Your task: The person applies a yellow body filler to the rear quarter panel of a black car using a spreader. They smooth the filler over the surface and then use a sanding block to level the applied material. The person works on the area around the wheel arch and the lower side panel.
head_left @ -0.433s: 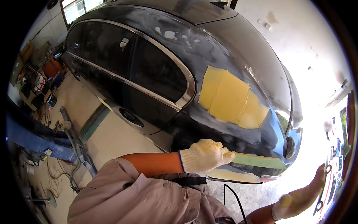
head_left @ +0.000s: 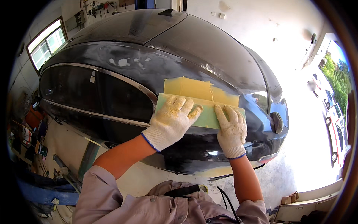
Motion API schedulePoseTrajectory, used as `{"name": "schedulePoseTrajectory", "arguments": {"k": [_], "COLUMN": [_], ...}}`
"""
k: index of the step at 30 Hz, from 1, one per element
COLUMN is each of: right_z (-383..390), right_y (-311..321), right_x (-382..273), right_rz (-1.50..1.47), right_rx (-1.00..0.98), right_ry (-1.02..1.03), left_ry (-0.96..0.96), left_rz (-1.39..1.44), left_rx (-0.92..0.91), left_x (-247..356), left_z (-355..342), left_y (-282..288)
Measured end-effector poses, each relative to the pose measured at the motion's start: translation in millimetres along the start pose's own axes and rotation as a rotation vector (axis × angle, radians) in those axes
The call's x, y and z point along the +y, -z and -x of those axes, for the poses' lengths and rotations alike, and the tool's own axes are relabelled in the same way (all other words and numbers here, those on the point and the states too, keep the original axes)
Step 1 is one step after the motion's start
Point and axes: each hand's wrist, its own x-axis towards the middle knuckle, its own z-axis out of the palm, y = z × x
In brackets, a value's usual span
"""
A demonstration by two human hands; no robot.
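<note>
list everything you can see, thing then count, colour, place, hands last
car: one, mostly black with greyish patches, centre
shark-fin antenna: one, black, car roof
filler patch: one, yellow, rear side panel
long flat board: one, pale green, along the patch's lower side
wall window: one, bright, upper left
wall tools: several, dark and red, top left
beam: one, blue, lower left
parked vehicles: several, mostly white, outside right
trees: count unclear, green, outside right
sleeves: two, grey-brown, bottom
left hand: one, white stained glove, board's left part
right hand: one, white glove, board's right part
</note>
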Motion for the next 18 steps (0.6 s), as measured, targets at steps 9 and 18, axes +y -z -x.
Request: {"name": "schedulePoseTrajectory", "arguments": {"k": [9,18], "right_z": [-71.9,-59.5], "right_y": [-40.7,-50.8], "right_x": [24.9,23.2], "right_rz": [-0.11,-0.15], "right_rx": [0.016,-0.027], "right_ry": [0.035,-0.016], "left_ry": [0.067,0.089], "left_rz": [-0.105,-0.015], "left_rx": [-0.088,0.101], "left_x": [-55.9,-51.3], "left_z": [-48.7,-36.0], "left_y": [-19.9,-49.3]}}
